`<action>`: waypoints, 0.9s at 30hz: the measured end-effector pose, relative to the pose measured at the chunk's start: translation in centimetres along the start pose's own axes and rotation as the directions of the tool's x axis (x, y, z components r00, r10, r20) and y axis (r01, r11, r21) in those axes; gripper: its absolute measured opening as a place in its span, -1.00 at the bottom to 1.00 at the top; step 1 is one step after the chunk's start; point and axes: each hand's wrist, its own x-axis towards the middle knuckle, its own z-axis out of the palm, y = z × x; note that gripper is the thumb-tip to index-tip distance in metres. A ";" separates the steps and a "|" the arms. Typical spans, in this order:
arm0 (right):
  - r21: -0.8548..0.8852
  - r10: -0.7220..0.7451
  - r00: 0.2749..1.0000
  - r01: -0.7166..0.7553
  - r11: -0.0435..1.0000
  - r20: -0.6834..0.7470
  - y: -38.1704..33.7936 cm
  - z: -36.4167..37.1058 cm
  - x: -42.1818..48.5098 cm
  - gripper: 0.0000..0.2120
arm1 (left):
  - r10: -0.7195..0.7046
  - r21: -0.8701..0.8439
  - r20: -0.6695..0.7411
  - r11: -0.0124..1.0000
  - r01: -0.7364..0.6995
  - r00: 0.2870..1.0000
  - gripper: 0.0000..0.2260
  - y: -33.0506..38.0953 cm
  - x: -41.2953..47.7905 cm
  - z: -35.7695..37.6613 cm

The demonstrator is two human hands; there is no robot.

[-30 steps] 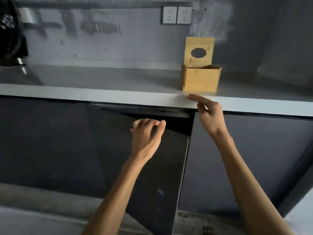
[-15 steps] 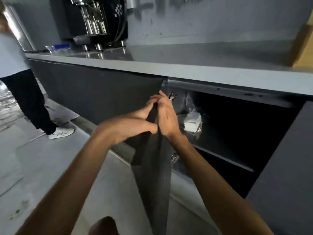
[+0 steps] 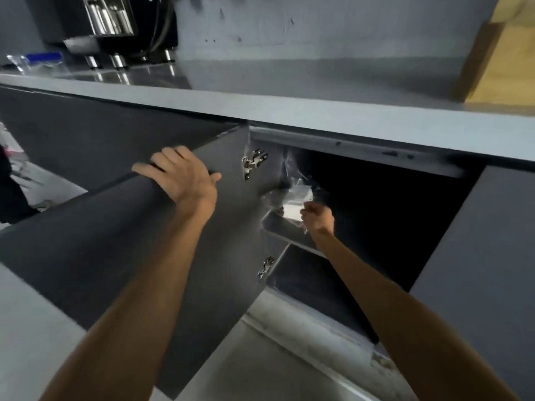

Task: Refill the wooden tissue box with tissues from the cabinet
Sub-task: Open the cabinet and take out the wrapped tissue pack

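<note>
The dark cabinet door (image 3: 121, 235) stands swung wide open to the left. My left hand (image 3: 181, 176) grips its top edge. Inside the cabinet, on the upper shelf (image 3: 285, 231), lies a white tissue pack in clear plastic wrap (image 3: 292, 198). My right hand (image 3: 317, 217) reaches in and is closed at the pack's front edge, pinching the wrap. The wooden tissue box (image 3: 503, 62) stands on the grey countertop (image 3: 289, 111) at the far right, cut off by the frame edge.
A black coffee machine (image 3: 110, 21) and a clear container with a blue lid (image 3: 37, 60) sit on the counter at the back left. A shut cabinet door (image 3: 480, 270) borders the opening on the right. Grey floor lies below.
The door has swung further open, with my left hand still on its top edge. My right hand left the door and went into the cabinet to the tissue pack.
</note>
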 end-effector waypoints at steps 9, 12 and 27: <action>0.199 0.468 0.866 -0.497 0.844 0.178 4.6 -2.8 12.0 -0.04 | 0.045 -0.163 -0.242 0.983 -0.087 0.969 -0.20 2.4 3.3 3.9; 0.235 0.494 0.823 -0.558 0.796 0.280 2.9 -1.1 12.5 -0.14 | 0.084 -0.151 -0.267 0.980 -0.128 0.960 -0.20 2.2 2.9 4.2; 0.089 0.478 0.816 -0.529 0.844 0.323 2.8 2.1 16.3 -0.69 | 0.115 -0.077 -0.341 0.986 -0.150 0.933 -0.20 1.6 4.1 5.7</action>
